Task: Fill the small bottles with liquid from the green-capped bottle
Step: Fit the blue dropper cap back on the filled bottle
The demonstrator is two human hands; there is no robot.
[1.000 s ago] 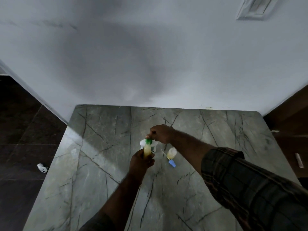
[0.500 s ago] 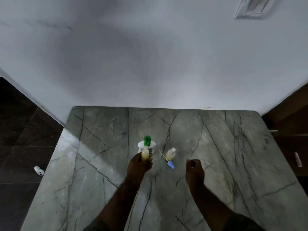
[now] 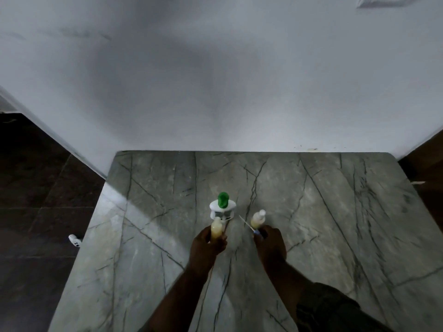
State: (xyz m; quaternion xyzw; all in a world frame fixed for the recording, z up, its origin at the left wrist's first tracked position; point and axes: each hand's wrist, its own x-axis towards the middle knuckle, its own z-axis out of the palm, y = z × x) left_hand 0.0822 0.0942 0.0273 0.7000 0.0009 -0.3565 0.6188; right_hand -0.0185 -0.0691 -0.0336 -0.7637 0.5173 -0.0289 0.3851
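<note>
The white green-capped bottle [image 3: 222, 208] stands upright near the middle of the grey marble table [image 3: 323, 212]. Just in front of it my left hand [image 3: 207, 246] grips a small bottle [image 3: 216, 229] of yellowish liquid, its top open. A second small bottle [image 3: 258, 219] with a white cap stands to the right. My right hand [image 3: 271, 244] rests just in front of that second bottle, fingers closing on a thin tool with a blue end [image 3: 256, 231] and a pale tip [image 3: 244, 221].
A white wall rises behind the table's far edge. Dark tiled floor lies to the left, with a small white object [image 3: 74, 240] on it. Dark wood shows at the right [image 3: 429, 173].
My right hand left the green cap, drew back toward me, then moved forward to the blue-ended tool. My left hand kept its hold on the small bottle.
</note>
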